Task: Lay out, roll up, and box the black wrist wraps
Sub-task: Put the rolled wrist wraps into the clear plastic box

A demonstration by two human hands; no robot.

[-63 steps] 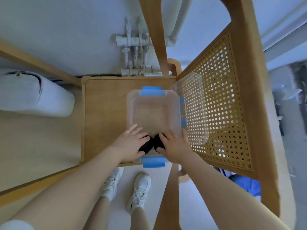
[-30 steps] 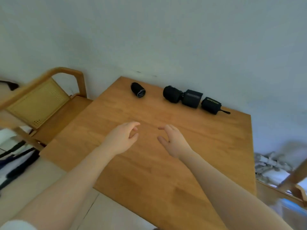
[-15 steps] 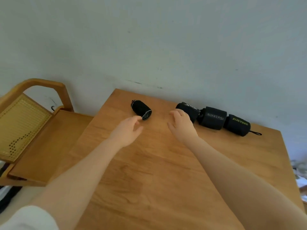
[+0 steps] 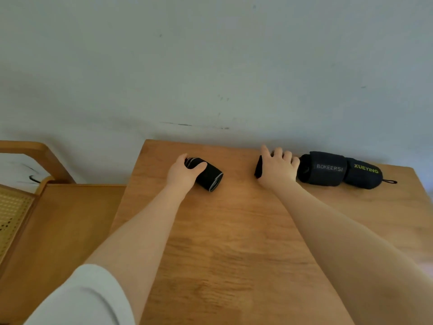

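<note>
Several rolled black wrist wraps lie along the far edge of the wooden table (image 4: 234,231). My left hand (image 4: 181,172) grips the leftmost roll (image 4: 209,177), thumb and fingers curled round its far end. My right hand (image 4: 277,168) covers and grips a second roll (image 4: 258,170), of which only the left end shows. Right of it lie a roll marked BOKEERSI (image 4: 324,168) and a roll marked XUEYING (image 4: 363,173) with a small loop at its right end. The plastic box is out of view.
A wooden chair (image 4: 58,219) with a cane back stands at the table's left side, its seat lower than the tabletop. A pale wall runs just behind the table's far edge.
I turned from the box on the chair to the table. Both hands reached forward; the left closed on the leftmost roll and the right on the roll beside the BOKEERSI one.
</note>
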